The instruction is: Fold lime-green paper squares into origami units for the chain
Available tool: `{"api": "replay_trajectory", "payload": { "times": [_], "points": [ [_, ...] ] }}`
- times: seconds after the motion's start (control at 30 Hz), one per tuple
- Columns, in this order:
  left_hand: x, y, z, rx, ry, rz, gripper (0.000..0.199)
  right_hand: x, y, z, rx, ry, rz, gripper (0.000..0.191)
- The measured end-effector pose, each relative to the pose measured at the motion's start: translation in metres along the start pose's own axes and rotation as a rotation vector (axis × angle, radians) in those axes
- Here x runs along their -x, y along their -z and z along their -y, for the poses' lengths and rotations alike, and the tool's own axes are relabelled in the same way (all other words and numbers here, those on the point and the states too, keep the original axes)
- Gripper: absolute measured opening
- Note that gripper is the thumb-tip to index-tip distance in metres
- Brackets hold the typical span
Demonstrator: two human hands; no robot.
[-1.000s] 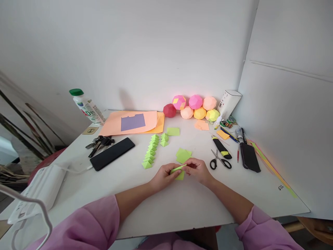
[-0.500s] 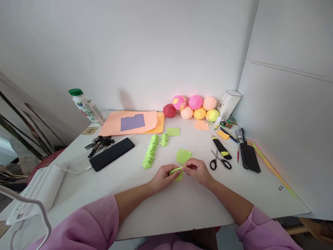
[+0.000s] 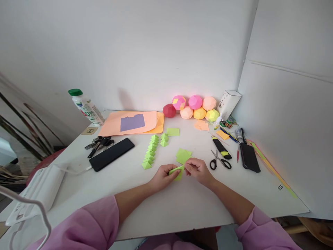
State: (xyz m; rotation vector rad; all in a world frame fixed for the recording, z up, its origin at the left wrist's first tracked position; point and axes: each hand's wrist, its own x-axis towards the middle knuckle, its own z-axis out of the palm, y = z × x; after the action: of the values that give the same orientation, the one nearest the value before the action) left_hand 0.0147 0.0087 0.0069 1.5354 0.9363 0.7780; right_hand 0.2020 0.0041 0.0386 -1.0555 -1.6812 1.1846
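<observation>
A narrow folded green paper (image 3: 177,169) is pinched between the thumb and fingers of my left hand (image 3: 164,177). My right hand (image 3: 199,171) has its fingers closed at the right end of that paper. Another piece of green paper shows just below the fold. Flat green squares (image 3: 183,155) lie on the table right behind my hands. To the left stands a long row of folded green pieces (image 3: 151,149), with a shorter row (image 3: 164,139) beside it and a green sheet (image 3: 173,132) behind.
Scissors (image 3: 220,160), a cutter (image 3: 221,148) and a black phone (image 3: 249,158) lie on the right. Faceted paper balls (image 3: 195,102) line the wall. At the left are a black case (image 3: 111,154), keys (image 3: 101,143), a bottle (image 3: 88,109) and a power strip (image 3: 39,191).
The fingers of my right hand have shifted slightly right along the folded paper, and more of its right end shows. My left hand has hardly moved.
</observation>
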Motion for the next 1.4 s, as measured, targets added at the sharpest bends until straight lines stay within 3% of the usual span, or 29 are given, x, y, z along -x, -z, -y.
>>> {"api": "replay_trajectory", "payload": {
  "times": [0.2,0.4,0.57,1.17,1.4],
  "points": [
    [0.0004,-0.0011,-0.0034,0.025,0.006,0.026,0.031,0.0004,-0.0062,-0.0057,0.074,0.009,0.0,0.023],
    [-0.0032,-0.0008,0.0003,0.314,0.03,-0.007,0.025,0.0003,-0.0036,-0.0042,0.055,-0.043,-0.058,0.021],
    [-0.0054,-0.0007,0.0009,0.414,0.019,0.013,0.025,0.0009,-0.0054,-0.0048,0.02,-0.086,-0.033,0.023],
    [-0.0056,0.0023,-0.0001,0.422,0.076,0.05,0.03,0.001,-0.0061,-0.007,-0.066,-0.174,0.059,0.028],
    [-0.0047,0.0041,-0.0042,0.359,0.038,-0.024,0.03,0.0006,-0.0046,-0.0044,-0.1,-0.194,0.062,0.031]
  ]
}}
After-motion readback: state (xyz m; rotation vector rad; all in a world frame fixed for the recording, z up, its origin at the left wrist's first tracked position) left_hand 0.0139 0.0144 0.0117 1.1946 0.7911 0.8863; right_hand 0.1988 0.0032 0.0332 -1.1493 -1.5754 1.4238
